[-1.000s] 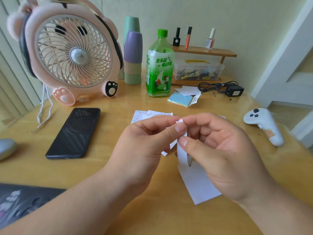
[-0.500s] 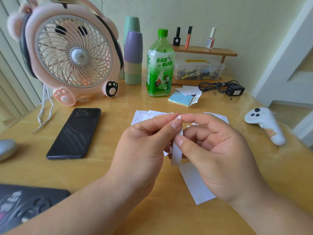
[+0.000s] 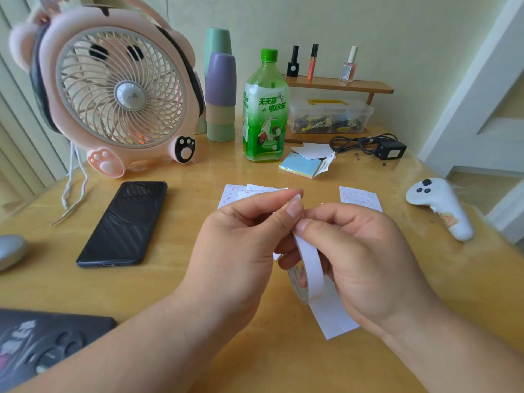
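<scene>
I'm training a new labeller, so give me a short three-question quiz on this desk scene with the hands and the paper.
1. True or false: the left hand and the right hand both pinch the paper strip.
2. What lies left of the hands? A) phone B) scissors C) mug
3. Fill in: the cap of the bottle is ___.
Key: 1 true; 2 A; 3 green.
</scene>
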`<state>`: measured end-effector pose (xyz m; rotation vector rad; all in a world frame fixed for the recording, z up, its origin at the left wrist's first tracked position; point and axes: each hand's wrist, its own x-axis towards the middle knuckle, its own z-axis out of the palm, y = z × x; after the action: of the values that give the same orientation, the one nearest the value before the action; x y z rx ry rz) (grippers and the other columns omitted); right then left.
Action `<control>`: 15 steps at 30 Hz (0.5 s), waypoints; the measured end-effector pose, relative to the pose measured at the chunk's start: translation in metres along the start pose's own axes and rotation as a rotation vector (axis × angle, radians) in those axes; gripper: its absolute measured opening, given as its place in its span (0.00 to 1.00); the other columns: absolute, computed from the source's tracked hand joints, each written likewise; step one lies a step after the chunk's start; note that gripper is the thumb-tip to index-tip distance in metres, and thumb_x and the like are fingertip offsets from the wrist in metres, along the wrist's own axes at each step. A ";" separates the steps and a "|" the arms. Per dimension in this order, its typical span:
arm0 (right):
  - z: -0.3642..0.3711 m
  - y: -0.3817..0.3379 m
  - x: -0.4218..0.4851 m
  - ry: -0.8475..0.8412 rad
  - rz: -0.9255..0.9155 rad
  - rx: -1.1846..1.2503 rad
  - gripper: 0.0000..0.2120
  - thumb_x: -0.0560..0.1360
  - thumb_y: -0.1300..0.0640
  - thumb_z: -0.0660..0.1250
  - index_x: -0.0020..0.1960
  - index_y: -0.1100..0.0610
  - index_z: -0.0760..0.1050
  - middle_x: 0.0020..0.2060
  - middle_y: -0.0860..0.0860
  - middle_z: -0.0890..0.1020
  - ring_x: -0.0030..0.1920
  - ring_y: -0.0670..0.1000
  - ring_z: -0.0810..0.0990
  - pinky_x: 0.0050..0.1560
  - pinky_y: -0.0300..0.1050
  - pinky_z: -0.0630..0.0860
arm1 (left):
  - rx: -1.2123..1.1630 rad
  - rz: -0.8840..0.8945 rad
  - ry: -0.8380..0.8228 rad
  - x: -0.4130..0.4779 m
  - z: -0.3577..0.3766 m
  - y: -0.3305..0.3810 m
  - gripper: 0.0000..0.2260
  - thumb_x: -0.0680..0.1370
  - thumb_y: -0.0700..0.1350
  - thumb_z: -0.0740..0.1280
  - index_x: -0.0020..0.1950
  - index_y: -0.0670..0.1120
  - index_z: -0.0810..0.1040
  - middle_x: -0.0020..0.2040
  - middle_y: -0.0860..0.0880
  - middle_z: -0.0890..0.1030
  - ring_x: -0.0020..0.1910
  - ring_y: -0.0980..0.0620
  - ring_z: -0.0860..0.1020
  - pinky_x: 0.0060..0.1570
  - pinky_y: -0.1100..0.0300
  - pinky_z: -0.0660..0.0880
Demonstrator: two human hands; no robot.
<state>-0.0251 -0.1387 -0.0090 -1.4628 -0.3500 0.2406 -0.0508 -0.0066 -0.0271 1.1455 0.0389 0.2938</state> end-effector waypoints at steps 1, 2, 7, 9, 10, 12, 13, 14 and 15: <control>0.000 0.000 0.000 0.007 0.002 0.008 0.07 0.78 0.65 0.68 0.43 0.65 0.83 0.35 0.63 0.85 0.34 0.61 0.84 0.27 0.46 0.76 | 0.000 0.003 -0.002 0.000 0.000 0.000 0.10 0.69 0.45 0.74 0.48 0.44 0.88 0.36 0.41 0.77 0.31 0.47 0.70 0.29 0.57 0.68; 0.001 0.000 0.000 0.014 0.000 0.010 0.08 0.78 0.64 0.68 0.43 0.65 0.83 0.36 0.63 0.85 0.34 0.61 0.84 0.27 0.46 0.75 | -0.001 0.004 -0.006 0.000 -0.001 0.000 0.10 0.69 0.45 0.74 0.48 0.43 0.88 0.37 0.41 0.78 0.30 0.48 0.70 0.29 0.57 0.69; 0.003 -0.005 -0.001 0.025 -0.027 -0.054 0.09 0.78 0.64 0.68 0.40 0.65 0.83 0.33 0.60 0.85 0.30 0.55 0.82 0.27 0.46 0.76 | 0.013 0.021 -0.028 0.000 -0.002 0.002 0.07 0.69 0.42 0.78 0.45 0.42 0.87 0.32 0.43 0.77 0.28 0.48 0.71 0.30 0.56 0.69; 0.003 -0.005 -0.001 0.036 -0.046 -0.084 0.10 0.77 0.64 0.69 0.39 0.65 0.82 0.32 0.59 0.85 0.29 0.55 0.83 0.26 0.46 0.76 | 0.021 0.031 -0.008 0.000 -0.002 0.001 0.06 0.68 0.42 0.79 0.42 0.43 0.87 0.31 0.45 0.78 0.29 0.48 0.71 0.30 0.56 0.70; 0.002 -0.004 -0.001 0.037 -0.064 -0.099 0.10 0.77 0.63 0.70 0.39 0.65 0.82 0.31 0.58 0.85 0.29 0.55 0.83 0.25 0.45 0.75 | 0.023 0.042 0.004 0.000 -0.001 0.000 0.06 0.68 0.43 0.78 0.42 0.42 0.87 0.31 0.45 0.78 0.29 0.48 0.72 0.30 0.57 0.70; 0.002 -0.002 -0.001 0.038 -0.107 -0.129 0.09 0.77 0.62 0.70 0.39 0.64 0.83 0.31 0.57 0.85 0.29 0.55 0.84 0.24 0.46 0.77 | 0.028 0.057 0.035 0.001 0.001 0.001 0.06 0.68 0.43 0.79 0.41 0.43 0.87 0.33 0.44 0.80 0.30 0.48 0.73 0.30 0.57 0.71; 0.003 -0.001 -0.001 0.042 -0.137 -0.156 0.09 0.77 0.63 0.70 0.39 0.63 0.83 0.31 0.56 0.85 0.29 0.54 0.84 0.25 0.46 0.78 | 0.027 0.057 0.055 0.001 0.002 0.002 0.05 0.67 0.43 0.79 0.40 0.43 0.87 0.33 0.43 0.80 0.31 0.47 0.74 0.29 0.57 0.72; 0.003 0.001 -0.001 0.055 -0.185 -0.206 0.09 0.77 0.63 0.71 0.38 0.61 0.84 0.30 0.54 0.84 0.29 0.53 0.84 0.26 0.46 0.78 | 0.032 0.056 0.077 0.003 0.003 0.002 0.05 0.66 0.43 0.79 0.39 0.44 0.87 0.34 0.42 0.81 0.33 0.46 0.75 0.30 0.57 0.74; 0.004 0.003 0.000 0.082 -0.256 -0.283 0.10 0.77 0.63 0.71 0.37 0.59 0.83 0.28 0.53 0.83 0.28 0.53 0.83 0.26 0.46 0.78 | 0.045 0.053 0.091 0.004 0.003 0.002 0.05 0.66 0.43 0.80 0.39 0.44 0.87 0.36 0.40 0.82 0.35 0.44 0.77 0.33 0.55 0.78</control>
<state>-0.0262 -0.1349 -0.0117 -1.6811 -0.5151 -0.0789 -0.0471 -0.0073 -0.0240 1.1787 0.0958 0.3934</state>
